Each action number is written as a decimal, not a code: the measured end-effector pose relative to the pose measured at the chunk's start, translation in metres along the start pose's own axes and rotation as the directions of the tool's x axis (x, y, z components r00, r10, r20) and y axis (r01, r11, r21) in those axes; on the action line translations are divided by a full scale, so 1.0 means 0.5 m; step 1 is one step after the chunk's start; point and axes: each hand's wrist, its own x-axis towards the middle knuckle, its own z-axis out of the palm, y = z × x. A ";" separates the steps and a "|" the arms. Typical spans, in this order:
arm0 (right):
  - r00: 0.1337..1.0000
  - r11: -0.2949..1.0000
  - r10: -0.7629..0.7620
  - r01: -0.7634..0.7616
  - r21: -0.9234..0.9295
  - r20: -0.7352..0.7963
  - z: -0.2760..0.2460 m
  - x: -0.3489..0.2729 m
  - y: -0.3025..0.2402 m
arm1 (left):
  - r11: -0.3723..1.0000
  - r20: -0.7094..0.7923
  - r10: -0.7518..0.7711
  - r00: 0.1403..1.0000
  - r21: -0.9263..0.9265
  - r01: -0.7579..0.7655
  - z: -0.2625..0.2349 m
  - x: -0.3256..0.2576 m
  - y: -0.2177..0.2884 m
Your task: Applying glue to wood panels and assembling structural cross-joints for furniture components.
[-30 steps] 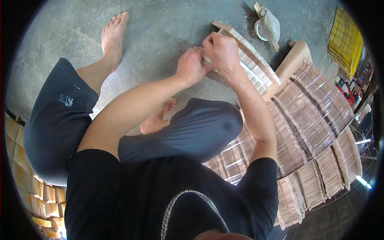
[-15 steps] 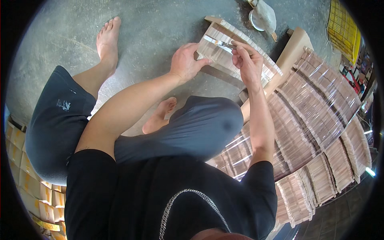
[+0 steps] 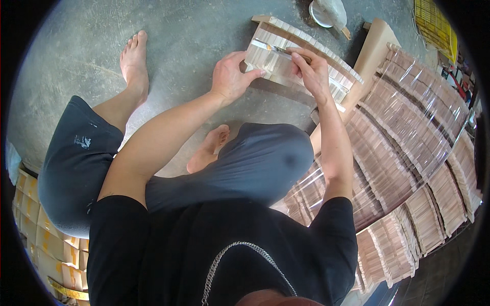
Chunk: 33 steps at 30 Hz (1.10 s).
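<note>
A row of pale wooden strips (image 3: 282, 74), packed side by side, rests in a wooden holder (image 3: 262, 19) in front of me. My left hand (image 3: 232, 76) grips the row's left end, its thumb on the near edge and its fingers around the end. Above the middle of the row, my right hand (image 3: 312, 72) is closed around the handle of a flat brush (image 3: 278, 49). The brush points left, its bristles at the far left part of the strips' top face. Whitish wet-looking patches show on the strips. My right palm hides part of the row.
A white bowl (image 3: 317, 16) with a whitish bag beside it stands on the concrete floor beyond the holder. Stacked bundles of wooden strips (image 3: 403, 122), partly under clear film, fill the right side. A yellow crate (image 3: 436, 28) is far right; more stacked pieces (image 3: 48, 224) lie lower left.
The whole view has shifted slightly. Both hands keep their grips, and the brush remains over the left part of the strips, with little visible movement along them.
</note>
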 end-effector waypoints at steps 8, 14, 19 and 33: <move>0.990 0.992 -0.129 0.127 0.025 0.062 0.040 0.004 -0.035 | 0.999 0.064 -0.040 0.997 -0.013 0.041 -0.005 0.002 0.020; 1.000 0.993 -0.008 0.011 0.117 -0.024 -0.010 -0.001 0.029 | 0.990 -0.022 -0.023 1.000 -0.137 0.020 0.022 0.005 -0.026; 0.971 0.992 0.081 -0.058 0.109 -0.223 -0.130 -0.082 0.087 | 0.988 -0.039 0.012 0.999 -0.152 -0.018 0.033 0.013 -0.061; 0.786 0.949 0.309 -0.288 0.124 -0.536 -0.383 -0.168 0.196 | 0.967 0.058 -0.111 0.992 -0.225 0.121 0.015 0.006 -0.004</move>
